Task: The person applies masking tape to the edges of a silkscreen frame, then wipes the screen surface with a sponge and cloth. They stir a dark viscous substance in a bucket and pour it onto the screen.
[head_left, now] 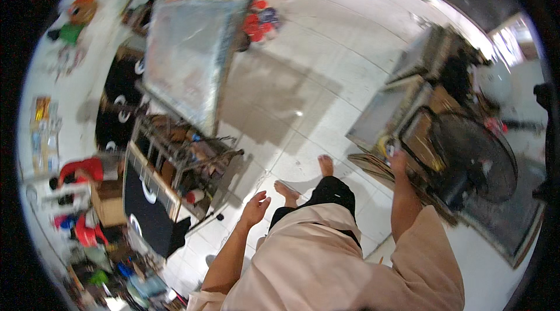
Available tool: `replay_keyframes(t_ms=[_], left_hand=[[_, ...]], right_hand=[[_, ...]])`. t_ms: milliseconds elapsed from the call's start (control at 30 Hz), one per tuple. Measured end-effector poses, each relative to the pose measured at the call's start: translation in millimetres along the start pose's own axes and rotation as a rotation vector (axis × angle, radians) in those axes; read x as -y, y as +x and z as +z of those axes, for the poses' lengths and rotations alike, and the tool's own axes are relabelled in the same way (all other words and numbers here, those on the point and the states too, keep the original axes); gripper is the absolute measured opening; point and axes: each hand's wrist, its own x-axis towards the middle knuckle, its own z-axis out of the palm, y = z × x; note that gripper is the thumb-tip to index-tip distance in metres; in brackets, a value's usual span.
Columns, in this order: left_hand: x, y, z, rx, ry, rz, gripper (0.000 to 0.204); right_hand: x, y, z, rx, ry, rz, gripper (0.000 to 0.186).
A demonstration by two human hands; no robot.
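A barefoot person is standing on open white floor tiles (303, 78), left hand (255, 206) hanging empty, fingers apart, right hand (398, 159) apparently gripping a framed screen's near edge (417, 136), beside a black round fan (475, 159).

The person wears a loose, pale beige short-sleeved shirt (326, 258) of plain, soft-looking cloth, with wide sleeves that end above the elbows and leave both forearms bare. Below the shirt's hem show black trousers (329, 194), dark and unpatterned, cut off above the ankles. Both feet (303, 180) are bare, with no shoes or socks. No watch, ring or bracelet shows on either wrist or hand.
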Motion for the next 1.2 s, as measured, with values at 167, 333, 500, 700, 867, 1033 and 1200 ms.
replay_keyframes(t_ms=[167, 333, 500, 700, 867, 1033, 1200], left_hand=[[120.5, -57.2, -15.3, -0.249, -0.089, -0.232, 0.059], [211.8, -94.0, 41.7, -0.392, -0.290, -0.367, 0.062], [255.6, -114.8, 114.0, -0.310, -0.455, -0.372, 0.066], [304.8, -160.2, 146.6, -0.622, -0.854, -0.399, 0.058], [349.3, -212.2, 159.8, -0.811, -1.405, -0.577, 0.059], [409.3, -249.5, 139.3, -0.793, -1.452, -0.677, 0.054], [469.9, -215.9, 63.0, -0.851, -1.454, -0.678, 0.045]], right_hand=[[37.9, -2.8, -12.4, -0.174, -0.295, 0.127, 0.022], [198.6, -49.3, 16.2, 0.034, 0.548, 0.011, 0.033], [461.3, -120.1, 78.8, 0.622, 0.686, -0.484, 0.052], [698.1, -149.9, 93.7, 0.747, 1.126, -0.228, 0.075], [723.9, -147.6, 95.5, 0.718, 1.259, -0.138, 0.069], [732.3, -153.2, 76.9, 0.605, 1.212, -0.076, 0.057], [744.4, -218.7, 62.6, 0.344, 1.235, -0.376, 0.073]])
